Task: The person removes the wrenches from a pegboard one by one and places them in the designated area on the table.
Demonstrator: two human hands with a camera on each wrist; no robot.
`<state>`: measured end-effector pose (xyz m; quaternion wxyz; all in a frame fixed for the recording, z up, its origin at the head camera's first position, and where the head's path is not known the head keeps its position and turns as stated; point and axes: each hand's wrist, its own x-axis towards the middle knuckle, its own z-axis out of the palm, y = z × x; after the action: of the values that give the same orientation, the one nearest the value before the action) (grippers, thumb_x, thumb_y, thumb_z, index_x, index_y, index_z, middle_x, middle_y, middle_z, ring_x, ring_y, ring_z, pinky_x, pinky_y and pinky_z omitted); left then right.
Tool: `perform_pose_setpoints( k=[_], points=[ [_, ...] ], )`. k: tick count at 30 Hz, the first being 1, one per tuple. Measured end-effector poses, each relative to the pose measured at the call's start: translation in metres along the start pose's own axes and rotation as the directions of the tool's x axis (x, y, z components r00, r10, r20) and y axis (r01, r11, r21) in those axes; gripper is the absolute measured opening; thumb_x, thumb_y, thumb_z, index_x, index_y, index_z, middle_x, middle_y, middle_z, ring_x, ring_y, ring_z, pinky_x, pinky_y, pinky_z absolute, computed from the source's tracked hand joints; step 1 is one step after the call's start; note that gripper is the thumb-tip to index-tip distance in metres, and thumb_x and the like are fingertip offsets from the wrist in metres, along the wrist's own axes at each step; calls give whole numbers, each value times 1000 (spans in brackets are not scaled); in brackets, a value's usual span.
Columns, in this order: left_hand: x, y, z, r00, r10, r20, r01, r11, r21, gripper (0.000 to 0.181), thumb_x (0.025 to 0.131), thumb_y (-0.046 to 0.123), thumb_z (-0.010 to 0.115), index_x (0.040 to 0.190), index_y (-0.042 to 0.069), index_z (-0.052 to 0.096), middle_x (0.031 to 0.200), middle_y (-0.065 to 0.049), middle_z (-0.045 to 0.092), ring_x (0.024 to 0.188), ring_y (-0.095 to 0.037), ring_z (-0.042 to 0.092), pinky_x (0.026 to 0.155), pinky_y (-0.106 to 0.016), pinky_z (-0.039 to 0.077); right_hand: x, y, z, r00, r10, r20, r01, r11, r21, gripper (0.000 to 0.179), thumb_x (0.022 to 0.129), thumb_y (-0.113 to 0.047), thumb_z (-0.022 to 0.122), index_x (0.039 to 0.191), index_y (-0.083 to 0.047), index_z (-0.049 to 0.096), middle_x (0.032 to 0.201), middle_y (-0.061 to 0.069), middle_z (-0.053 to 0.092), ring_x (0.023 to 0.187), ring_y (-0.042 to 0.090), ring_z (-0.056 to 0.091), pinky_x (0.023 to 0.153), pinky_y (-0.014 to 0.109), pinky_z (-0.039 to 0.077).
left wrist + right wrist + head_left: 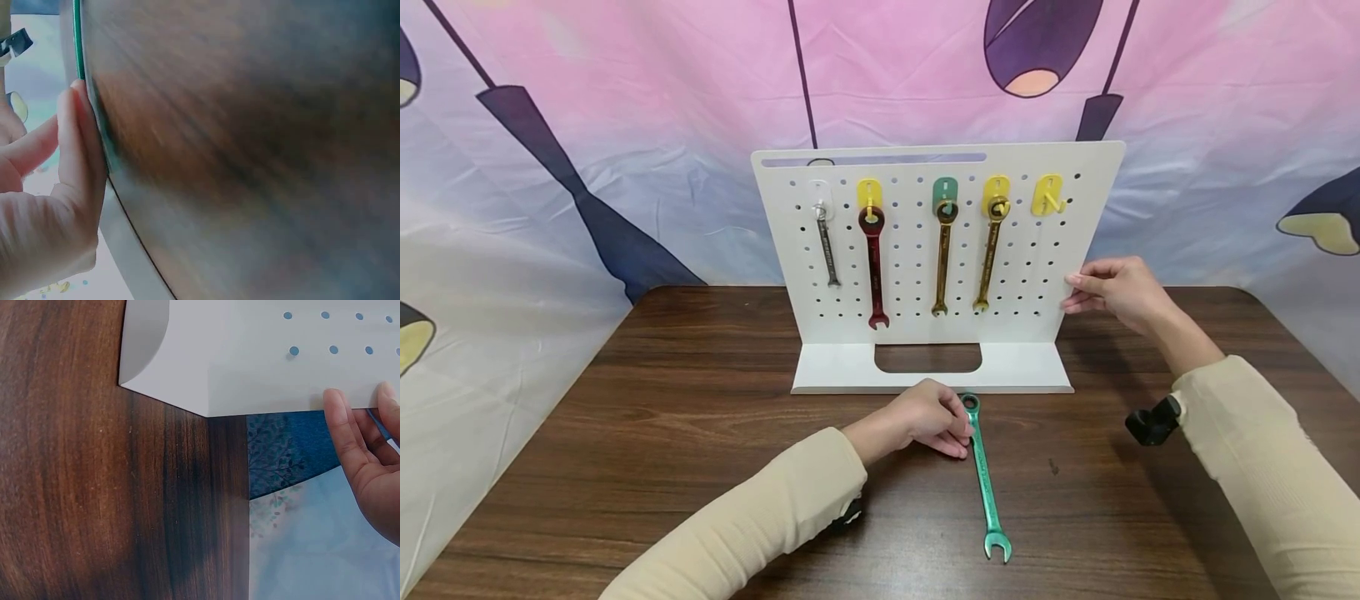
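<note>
A green combination wrench lies on the table, its ring end close to the front of a white pegboard. My left hand holds this wrench just below the ring, fingertips at its left edge; the far side of the hold is hidden. In the left wrist view, the fingers lie against the thin green edge. My right hand grips the pegboard's right edge, with some fingers behind it. Two gold wrenches, a red wrench and a small silver wrench hang on the board.
At the board's upper right, a yellow hook carries nothing. The board's white base has a rounded cutout in its middle. Behind the brown wooden table hangs a patterned pink and blue cloth.
</note>
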<state>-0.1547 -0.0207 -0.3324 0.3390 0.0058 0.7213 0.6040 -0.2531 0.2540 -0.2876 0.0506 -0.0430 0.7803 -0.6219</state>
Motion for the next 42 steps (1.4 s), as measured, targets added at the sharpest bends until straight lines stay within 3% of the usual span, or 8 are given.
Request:
perform_pose_setpoints(
  k=[2,6,18,24,35,42],
  points=[
    [0,4,-3,1000,6,12,-6,1000,-8,5,82,-12,59,85,-8,57,65,-13,57,50,-16,58,58,-29,58,0,0,0,1000,2,-1,-2,1000,0,16,88,-12,59,85,3,65,78,7,66,69,21,66,75,42,56],
    [1,14,-10,999,50,7,-50,998,-26,15,83,-11,59,97,-12,56,68,-14,60,52,-15,58,59,-28,58,1,-1,1,1000,2,2,-2,1000,-6,16,88,-12,60,86,3,65,78,7,67,70,21,66,77,43,55],
    [3,30,-25,987,155,-42,-155,988,13,15,86,-5,58,100,-8,56,86,-20,63,64,-15,60,66,-28,58,0,-2,0,1000,1,-1,-1,1000,-23,18,88,-13,60,88,5,64,78,7,66,69,21,67,76,43,55],
    [4,42,-28,974,211,-79,-208,977,43,20,86,-2,59,106,-7,56,101,-27,61,75,-19,63,78,-36,56,2,-1,1,1000,-2,-4,2,999,-34,20,88,-14,60,89,6,63,78,7,67,70,21,67,76,42,55],
    [6,60,-26,961,254,-107,-245,965,92,30,89,-5,51,119,-5,51,109,-23,59,99,-32,59,82,-33,54,2,0,1,1000,-3,-11,2,999,-38,20,88,-14,60,89,7,63,78,7,67,70,21,67,76,43,55],
    [11,68,-26,948,293,-120,-278,952,128,32,90,4,57,121,-2,51,105,-16,58,104,-34,56,86,-34,52,1,0,1,1000,-1,-12,1,999,-49,22,88,-14,60,90,8,62,78,7,67,70,21,67,77,44,55]
  ],
)
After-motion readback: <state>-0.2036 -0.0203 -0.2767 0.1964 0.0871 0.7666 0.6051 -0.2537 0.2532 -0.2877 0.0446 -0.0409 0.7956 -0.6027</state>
